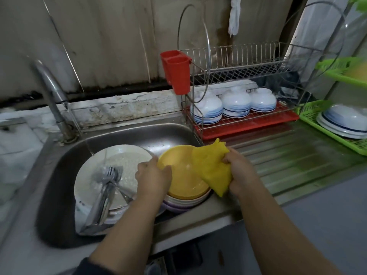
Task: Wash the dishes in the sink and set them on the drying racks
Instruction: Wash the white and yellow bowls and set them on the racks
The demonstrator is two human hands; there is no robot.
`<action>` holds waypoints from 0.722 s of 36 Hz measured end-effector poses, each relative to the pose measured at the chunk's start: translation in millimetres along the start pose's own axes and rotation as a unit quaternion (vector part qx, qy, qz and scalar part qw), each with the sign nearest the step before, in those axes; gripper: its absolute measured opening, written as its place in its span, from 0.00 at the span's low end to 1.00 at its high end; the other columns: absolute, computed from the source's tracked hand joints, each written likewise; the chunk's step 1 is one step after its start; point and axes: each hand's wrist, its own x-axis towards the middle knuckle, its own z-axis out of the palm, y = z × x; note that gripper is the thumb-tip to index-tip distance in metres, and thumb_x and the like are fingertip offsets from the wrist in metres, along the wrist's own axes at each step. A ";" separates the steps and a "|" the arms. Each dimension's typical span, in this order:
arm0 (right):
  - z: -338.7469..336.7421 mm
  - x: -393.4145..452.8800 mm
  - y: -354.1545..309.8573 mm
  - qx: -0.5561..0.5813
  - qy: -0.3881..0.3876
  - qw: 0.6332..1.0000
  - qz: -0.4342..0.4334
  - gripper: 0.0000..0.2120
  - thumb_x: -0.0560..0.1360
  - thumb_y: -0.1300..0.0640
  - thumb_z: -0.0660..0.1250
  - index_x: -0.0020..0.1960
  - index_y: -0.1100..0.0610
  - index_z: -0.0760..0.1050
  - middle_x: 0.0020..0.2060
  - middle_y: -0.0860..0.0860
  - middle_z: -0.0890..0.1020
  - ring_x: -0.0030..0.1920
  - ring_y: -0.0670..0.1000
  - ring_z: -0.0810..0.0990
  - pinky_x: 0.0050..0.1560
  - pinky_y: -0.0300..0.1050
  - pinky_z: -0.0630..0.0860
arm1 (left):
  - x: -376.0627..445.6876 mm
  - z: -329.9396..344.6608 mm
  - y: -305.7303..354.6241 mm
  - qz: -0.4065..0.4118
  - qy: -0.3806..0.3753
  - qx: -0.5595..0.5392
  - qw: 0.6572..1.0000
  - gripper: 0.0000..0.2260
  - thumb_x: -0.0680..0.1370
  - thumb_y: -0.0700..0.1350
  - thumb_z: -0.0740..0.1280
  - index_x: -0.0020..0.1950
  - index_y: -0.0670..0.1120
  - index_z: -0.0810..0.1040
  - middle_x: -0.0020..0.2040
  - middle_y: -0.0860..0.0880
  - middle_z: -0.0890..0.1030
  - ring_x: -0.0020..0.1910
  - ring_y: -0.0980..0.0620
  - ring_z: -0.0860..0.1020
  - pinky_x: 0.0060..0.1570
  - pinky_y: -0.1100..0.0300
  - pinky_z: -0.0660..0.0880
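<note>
Plates (111,175) and stacked bowls (184,195) in the sink (59,195), drying rack (238,108) behind-right, faucet (53,96) behind-left.

Two bare forearms and hands, the left hand (153,178) and right hand (239,171); a dark sleeve edge (89,266) shows at seven o'clock.

A stained wall (103,46) is seen at the far side, and a white cloth (234,16) is hung at far right.

upper rack tier (238,62) bare, lower tier crowded with upturned bowls (234,105)
</note>
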 end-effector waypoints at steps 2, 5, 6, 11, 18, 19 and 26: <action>4.6 -3.3 6.1 -0.031 0.020 0.999 -0.031 0.14 0.77 0.64 0.55 0.43 0.51 0.77 0.43 0.54 0.81 0.44 0.55 0.79 0.46 0.49 0.76 | -4.9 3.8 -2.3 0.005 -0.001 0.009 1.000 0.21 0.79 0.43 0.59 0.73 0.47 0.66 0.68 0.41 0.64 0.66 0.40 0.64 0.62 0.52 0.65; 12.2 -8.2 14.8 -0.065 0.052 0.994 -0.067 0.13 0.77 0.63 0.58 0.43 0.49 0.77 0.43 0.52 0.81 0.43 0.53 0.79 0.42 0.45 0.75 | -10.1 5.2 -4.7 -0.002 0.004 -0.006 1.000 0.25 0.77 0.36 0.54 0.74 0.49 0.64 0.67 0.44 0.62 0.66 0.42 0.63 0.59 0.53 0.64; 14.6 -9.8 17.3 -0.076 0.056 0.993 -0.072 0.13 0.77 0.62 0.58 0.43 0.49 0.77 0.43 0.51 0.81 0.44 0.52 0.79 0.42 0.44 0.75 | -11.2 5.7 -6.5 -0.001 0.007 -0.010 1.000 0.26 0.77 0.35 0.54 0.74 0.50 0.64 0.67 0.45 0.62 0.66 0.43 0.63 0.59 0.53 0.64; 21.3 -17.3 27.6 -0.125 0.060 0.985 -0.102 0.10 0.77 0.58 0.61 0.41 0.47 0.76 0.41 0.45 0.79 0.43 0.48 0.76 0.43 0.43 0.74 | -14.6 10.7 -16.0 -0.008 0.012 -0.039 0.999 0.26 0.78 0.37 0.55 0.75 0.49 0.61 0.68 0.44 0.60 0.65 0.43 0.64 0.52 0.57 0.62; 25.7 -26.0 41.8 -0.137 0.100 0.974 -0.152 0.13 0.76 0.63 0.60 0.40 0.46 0.74 0.38 0.45 0.78 0.40 0.46 0.75 0.45 0.46 0.73 | -10.1 14.3 -22.5 0.005 0.029 -0.044 0.999 0.27 0.77 0.35 0.55 0.75 0.49 0.62 0.64 0.46 0.62 0.63 0.45 0.65 0.49 0.59 0.62; 25.6 -26.8 42.7 -0.140 0.104 0.972 -0.158 0.13 0.76 0.63 0.59 0.40 0.47 0.74 0.38 0.46 0.78 0.40 0.46 0.75 0.44 0.46 0.73 | -10.0 15.6 -23.8 0.011 0.033 -0.041 0.999 0.27 0.77 0.35 0.55 0.75 0.49 0.62 0.62 0.46 0.62 0.61 0.46 0.66 0.48 0.59 0.63; 26.4 -29.7 44.9 -0.155 0.086 0.964 -0.197 0.11 0.75 0.59 0.58 0.40 0.46 0.73 0.38 0.43 0.78 0.39 0.41 0.74 0.38 0.37 0.70 | -11.3 19.0 -28.2 0.042 0.073 -0.013 0.996 0.24 0.78 0.36 0.54 0.73 0.48 0.67 0.61 0.44 0.65 0.62 0.44 0.63 0.54 0.54 0.66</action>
